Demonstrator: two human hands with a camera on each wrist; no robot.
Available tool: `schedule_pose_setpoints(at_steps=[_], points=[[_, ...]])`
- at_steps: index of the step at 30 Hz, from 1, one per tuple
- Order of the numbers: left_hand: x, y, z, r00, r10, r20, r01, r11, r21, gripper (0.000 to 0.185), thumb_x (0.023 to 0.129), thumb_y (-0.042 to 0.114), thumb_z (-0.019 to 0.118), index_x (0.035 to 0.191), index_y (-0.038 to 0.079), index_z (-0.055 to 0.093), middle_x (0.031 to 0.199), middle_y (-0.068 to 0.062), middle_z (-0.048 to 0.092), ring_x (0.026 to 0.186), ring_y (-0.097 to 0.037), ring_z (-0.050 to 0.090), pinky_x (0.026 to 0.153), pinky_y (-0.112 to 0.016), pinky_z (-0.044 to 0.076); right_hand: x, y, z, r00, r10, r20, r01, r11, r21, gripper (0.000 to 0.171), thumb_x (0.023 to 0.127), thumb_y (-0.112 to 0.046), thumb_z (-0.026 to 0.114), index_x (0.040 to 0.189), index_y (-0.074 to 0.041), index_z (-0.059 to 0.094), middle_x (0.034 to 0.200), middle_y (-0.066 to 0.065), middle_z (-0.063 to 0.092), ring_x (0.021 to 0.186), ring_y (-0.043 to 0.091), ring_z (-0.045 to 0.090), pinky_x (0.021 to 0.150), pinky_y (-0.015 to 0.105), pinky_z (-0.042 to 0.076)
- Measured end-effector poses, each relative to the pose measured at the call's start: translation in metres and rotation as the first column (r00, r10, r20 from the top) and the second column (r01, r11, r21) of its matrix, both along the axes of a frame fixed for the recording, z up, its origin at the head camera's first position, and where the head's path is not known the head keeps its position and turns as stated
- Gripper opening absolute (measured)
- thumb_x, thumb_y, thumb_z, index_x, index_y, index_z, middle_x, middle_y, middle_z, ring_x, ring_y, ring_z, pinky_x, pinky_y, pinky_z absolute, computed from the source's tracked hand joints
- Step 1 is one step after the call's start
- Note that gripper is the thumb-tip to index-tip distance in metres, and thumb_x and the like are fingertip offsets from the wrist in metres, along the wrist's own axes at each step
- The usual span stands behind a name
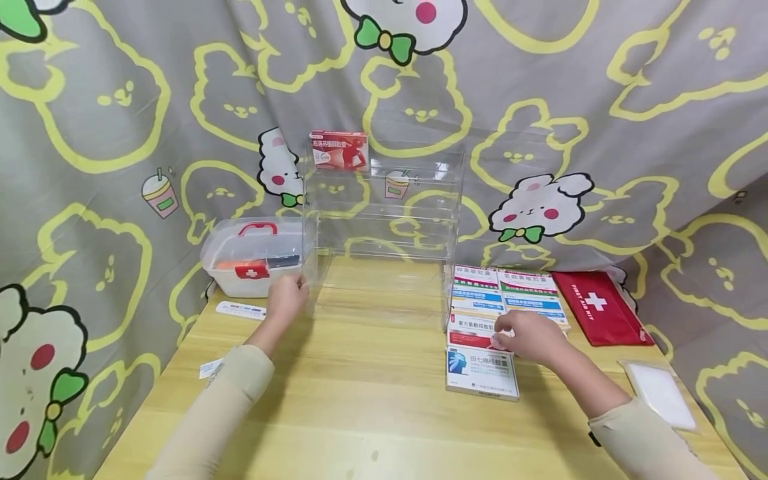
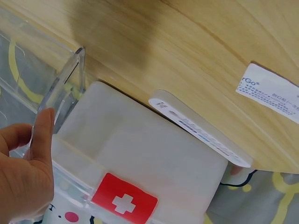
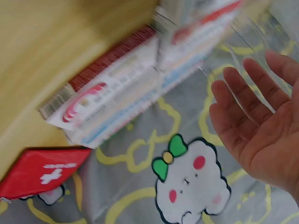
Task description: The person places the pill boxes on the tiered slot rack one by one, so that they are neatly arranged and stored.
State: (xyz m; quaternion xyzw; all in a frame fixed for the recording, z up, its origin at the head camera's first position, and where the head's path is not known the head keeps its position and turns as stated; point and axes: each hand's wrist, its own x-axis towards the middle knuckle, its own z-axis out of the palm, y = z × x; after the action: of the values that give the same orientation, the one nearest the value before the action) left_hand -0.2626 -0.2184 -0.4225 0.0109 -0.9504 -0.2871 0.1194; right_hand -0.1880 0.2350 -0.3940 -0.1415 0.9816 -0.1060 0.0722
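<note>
A clear acrylic tiered shelf (image 1: 384,220) stands at the back of the wooden table (image 1: 372,413), with a red medicine box (image 1: 339,150) on its top tier. My left hand (image 1: 288,297) grips the shelf's left side panel (image 2: 60,93), thumb (image 2: 44,135) along its edge. My right hand (image 1: 528,337) hovers with straight fingers (image 3: 254,121) over a red-and-white medicine box (image 1: 471,330), holding nothing. Two more flat boxes (image 1: 477,290) (image 1: 531,293) lie behind it, and a blue-and-white box (image 1: 482,373) lies in front. The stacked boxes (image 3: 107,98) look blurred in the right wrist view.
A white plastic first-aid case (image 1: 252,257) (image 2: 140,163) stands left of the shelf, with a white strip-shaped item (image 1: 240,310) (image 2: 201,133) and a paper label (image 1: 211,368) before it. A red first-aid pouch (image 1: 600,307) (image 3: 39,170) and a clear packet (image 1: 660,393) lie at right. A printed curtain surrounds the table.
</note>
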Motion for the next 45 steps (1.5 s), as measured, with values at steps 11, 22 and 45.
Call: schedule_pose_setpoints(at_steps=[11,22,45], points=[[-0.009,0.006,0.001,1.000,0.005,-0.021,-0.005,1.000,-0.013,0.021,0.084,0.003,0.051,0.063,0.006,0.050,0.057,-0.007,0.048,0.057,-0.024,0.046,0.052,-0.032,0.037,0.013,-0.002,-0.027,0.991,0.081,0.108,-0.084,0.996,0.024,0.019,0.077,-0.023,0.075,0.094,-0.014,0.072,0.088,-0.002,0.066,0.079,0.016,0.057,0.078,0.043,0.049],[-0.008,0.003,0.002,1.000,0.029,0.004,-0.029,0.999,-0.034,0.016,0.083,0.004,0.051,0.068,0.004,0.057,0.062,-0.010,0.055,0.060,-0.026,0.050,0.054,-0.034,0.041,0.018,-0.009,-0.042,0.992,0.063,0.108,-0.070,0.995,0.066,0.048,0.068,-0.026,0.083,0.110,-0.012,0.065,0.110,0.011,0.060,0.099,0.030,0.058,0.086,0.051,0.046],[-0.001,0.005,0.000,0.999,0.028,-0.020,-0.029,0.998,-0.057,0.017,0.082,0.004,0.051,0.065,0.004,0.052,0.057,-0.008,0.051,0.058,-0.026,0.047,0.053,-0.034,0.038,0.031,-0.004,-0.036,0.976,-0.047,0.211,0.065,0.995,-0.078,0.054,0.068,-0.022,0.081,0.113,-0.005,0.059,0.089,0.003,0.057,0.078,0.020,0.049,0.068,0.038,0.044]])
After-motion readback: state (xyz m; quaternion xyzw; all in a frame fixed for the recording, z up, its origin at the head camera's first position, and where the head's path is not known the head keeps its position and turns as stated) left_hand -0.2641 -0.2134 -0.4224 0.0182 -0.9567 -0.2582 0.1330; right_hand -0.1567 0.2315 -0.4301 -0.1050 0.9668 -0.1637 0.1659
